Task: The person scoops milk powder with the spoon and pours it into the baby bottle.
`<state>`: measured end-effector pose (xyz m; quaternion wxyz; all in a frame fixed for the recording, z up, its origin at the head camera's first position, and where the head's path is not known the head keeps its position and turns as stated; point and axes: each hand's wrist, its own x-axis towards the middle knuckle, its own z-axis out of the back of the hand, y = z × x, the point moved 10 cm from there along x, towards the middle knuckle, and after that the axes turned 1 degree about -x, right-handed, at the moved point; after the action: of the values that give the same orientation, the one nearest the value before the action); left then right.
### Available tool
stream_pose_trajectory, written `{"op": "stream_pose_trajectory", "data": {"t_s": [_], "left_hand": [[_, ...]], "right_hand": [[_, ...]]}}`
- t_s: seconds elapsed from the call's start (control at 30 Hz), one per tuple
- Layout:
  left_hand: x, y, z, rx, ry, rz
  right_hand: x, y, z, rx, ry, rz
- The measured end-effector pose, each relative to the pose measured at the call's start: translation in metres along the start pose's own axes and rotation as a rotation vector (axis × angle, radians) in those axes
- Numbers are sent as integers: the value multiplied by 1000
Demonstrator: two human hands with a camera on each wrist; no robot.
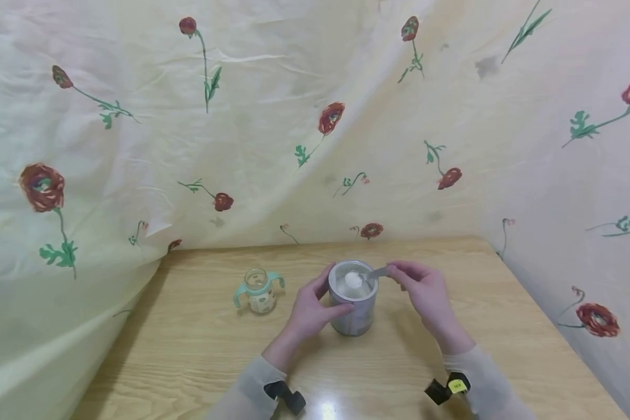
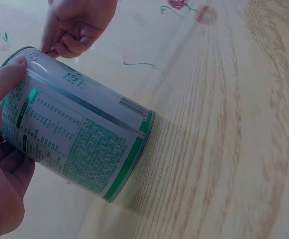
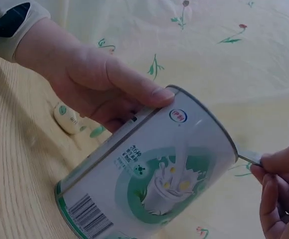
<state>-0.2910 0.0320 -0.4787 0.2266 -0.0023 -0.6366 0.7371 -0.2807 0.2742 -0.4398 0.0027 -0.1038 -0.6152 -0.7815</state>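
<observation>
An opened milk powder can [image 1: 353,319] stands upright on the wooden table, its label turned to the right wrist camera [image 3: 154,164]. My left hand [image 1: 315,307] grips it around the side near the rim, thumb toward me. Between the thumb and fingers of my right hand [image 1: 424,294] is the handle of a scoop [image 1: 380,272], pinched at the can's right rim. The scoop's head is inside the mouth, by a white mound of powder [image 1: 353,280]. From the wrist views the can's inside is hidden; only the scoop handle [image 3: 248,160] shows.
To the left of the can stands a clear baby bottle [image 1: 261,300] with teal handles and an open top. A flowered cloth [image 1: 273,146] hangs behind the table [image 1: 205,350] and along its sides.
</observation>
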Motion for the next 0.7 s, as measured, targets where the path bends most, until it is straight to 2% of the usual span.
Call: {"op": "stream_pose_trajectory", "data": {"t_s": [0.43, 0.7], "left_hand": [[1, 6, -2, 7, 0, 12], [-1, 1, 0, -4, 2, 4]], "right_hand": [[-1, -8, 0, 24, -41, -21], [-2, -8, -3, 27, -71, -4]]}}
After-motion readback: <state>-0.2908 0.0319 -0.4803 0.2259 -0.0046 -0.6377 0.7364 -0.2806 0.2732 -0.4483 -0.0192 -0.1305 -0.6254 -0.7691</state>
